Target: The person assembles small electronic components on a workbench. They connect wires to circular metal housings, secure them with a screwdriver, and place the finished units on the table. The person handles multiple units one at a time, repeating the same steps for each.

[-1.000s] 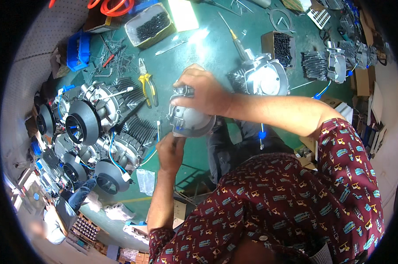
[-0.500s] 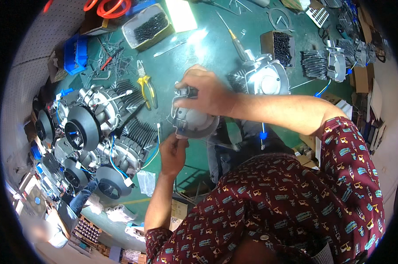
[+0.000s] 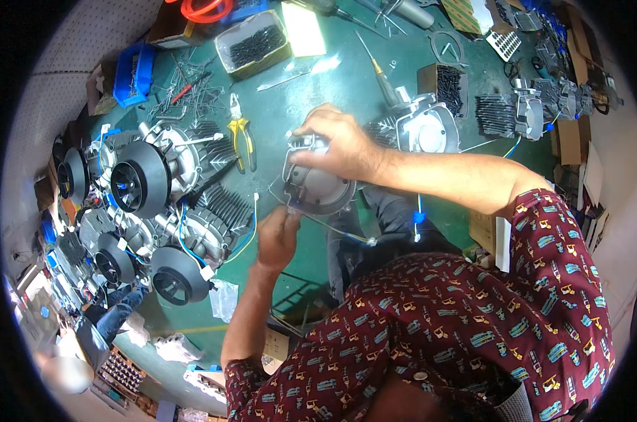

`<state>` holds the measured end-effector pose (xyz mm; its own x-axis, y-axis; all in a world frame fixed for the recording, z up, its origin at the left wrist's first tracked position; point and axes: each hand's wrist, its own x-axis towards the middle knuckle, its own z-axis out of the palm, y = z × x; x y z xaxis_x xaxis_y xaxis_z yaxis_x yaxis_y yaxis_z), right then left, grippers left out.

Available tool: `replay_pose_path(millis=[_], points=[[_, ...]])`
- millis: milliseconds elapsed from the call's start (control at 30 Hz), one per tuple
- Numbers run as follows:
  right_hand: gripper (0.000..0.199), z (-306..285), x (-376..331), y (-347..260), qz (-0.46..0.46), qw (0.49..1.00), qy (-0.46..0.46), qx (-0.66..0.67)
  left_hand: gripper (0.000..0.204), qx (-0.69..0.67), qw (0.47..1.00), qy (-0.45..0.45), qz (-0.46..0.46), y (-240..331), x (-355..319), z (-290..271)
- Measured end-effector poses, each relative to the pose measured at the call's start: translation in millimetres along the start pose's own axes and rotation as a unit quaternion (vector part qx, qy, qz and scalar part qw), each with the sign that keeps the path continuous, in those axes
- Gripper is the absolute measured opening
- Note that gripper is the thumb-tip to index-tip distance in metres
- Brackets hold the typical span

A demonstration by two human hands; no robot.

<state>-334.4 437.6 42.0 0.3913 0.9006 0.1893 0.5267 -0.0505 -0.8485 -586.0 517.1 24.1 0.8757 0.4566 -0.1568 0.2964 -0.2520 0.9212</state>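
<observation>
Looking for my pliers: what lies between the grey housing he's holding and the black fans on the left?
Yellow-handled pliers on the green table, in the head view.

On a green workbench (image 3: 318,91), the right hand (image 3: 336,144) clasps the top of a round grey metal motor housing (image 3: 317,186), fingers curled over its upper edge. The left hand (image 3: 278,235) pinches a thin wire (image 3: 332,228) at the housing's lower rim. To the left lie several finned assemblies with black fan wheels (image 3: 139,179). Yellow-handled pliers (image 3: 240,133) lie just above the housing, and a tray of dark screws (image 3: 254,46) sits further up. A similar open housing (image 3: 427,130) rests beyond the right hand.
</observation>
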Motion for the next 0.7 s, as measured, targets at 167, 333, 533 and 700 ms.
replay_pose_path(millis=[167, 333, 533, 700], points=[[0.038, -1, -1, 2, -0.021, 1.000, 0.016, 0.012, 0.024, -0.358, 0.903, -0.034, -0.233, -9, -9, 15], [0.039, 2, 2, 3, -0.030, 0.999, -0.003, 0.012, 0.022, -0.698, 0.652, -0.032, -0.295, -17, -21, 33], [0.041, 12, 0, 9, -0.021, 1.000, 0.009, -0.006, 0.018, -0.312, 0.928, 0.020, -0.202, -6, -16, 23], [0.047, 10, 0, 9, 0.014, 0.999, -0.012, 0.028, 0.005, 0.128, 0.990, 0.051, -0.009, 22, -2, 13]])
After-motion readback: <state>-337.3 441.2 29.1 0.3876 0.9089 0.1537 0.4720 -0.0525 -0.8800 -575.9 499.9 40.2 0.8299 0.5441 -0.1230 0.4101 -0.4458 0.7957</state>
